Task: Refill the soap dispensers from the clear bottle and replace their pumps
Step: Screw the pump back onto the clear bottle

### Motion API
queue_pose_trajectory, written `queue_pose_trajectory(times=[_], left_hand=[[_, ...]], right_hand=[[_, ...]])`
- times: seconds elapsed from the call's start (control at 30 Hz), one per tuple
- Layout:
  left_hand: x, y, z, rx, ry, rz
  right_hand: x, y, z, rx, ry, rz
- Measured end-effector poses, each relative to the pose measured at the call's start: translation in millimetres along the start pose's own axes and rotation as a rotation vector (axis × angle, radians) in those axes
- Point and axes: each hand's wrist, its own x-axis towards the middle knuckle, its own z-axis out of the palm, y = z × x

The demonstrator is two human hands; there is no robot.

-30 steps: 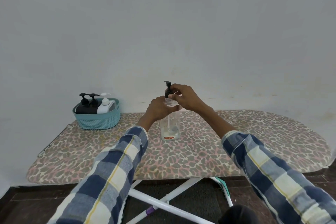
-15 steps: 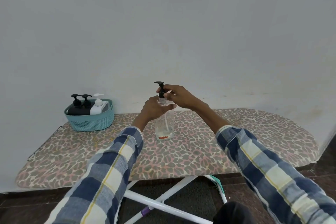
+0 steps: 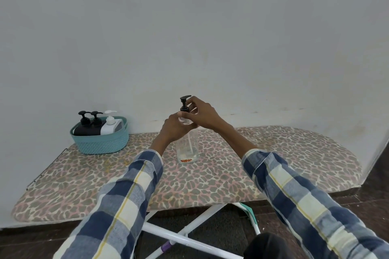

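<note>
A clear bottle (image 3: 188, 149) stands upright at the middle of the leopard-print ironing board (image 3: 231, 174), nearly empty, with a little liquid at its bottom. A black pump (image 3: 184, 103) sits on its neck. My left hand (image 3: 175, 128) grips the bottle's shoulder. My right hand (image 3: 202, 114) pinches the pump's collar from the right. Two black soap dispensers (image 3: 87, 127) and a white dispenser (image 3: 109, 126), all with pumps on, stand in a teal basket (image 3: 101, 143) at the board's far left.
A white wall runs right behind the board. Below the board I see its white crossed legs (image 3: 179, 235) and a dark tiled floor. The board's right part (image 3: 305, 153) holds nothing but its cover.
Both hands have stayed on the clear bottle and its pump; the right fingers shifted slightly on the collar. The camera view has swung a little, first one way and then partly back.
</note>
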Motion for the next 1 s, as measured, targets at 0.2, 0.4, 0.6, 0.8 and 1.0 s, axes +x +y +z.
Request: queue_pose_trajectory(times=[0.2, 0.4, 0.6, 0.8, 1.0], left_hand=[[0.7, 1.7, 2.6, -0.010, 0.019, -0.013], [-4.6, 2.7, 3.1, -0.021, 0.014, -0.003], [-6.5, 3.8, 0.9, -0.026, 0.012, 0.010], [-7.6, 7.1, 3.2, -0.025, 0.019, -0.006], [-11.5, 6.3, 1.9, -0.035, 0.030, -0.009]], right_hand=[[-7.9, 3.9, -1.1, 0.126, 0.004, -0.005], [-3.0, 0.7, 7.2, 0.044, 0.088, 0.064], [-6.0, -0.6, 4.3, 0.065, 0.025, 0.033], [-8.8, 5.4, 3.1, 0.087, 0.052, 0.041], [-7.8, -2.0, 11.8, 0.012, 0.092, 0.059]])
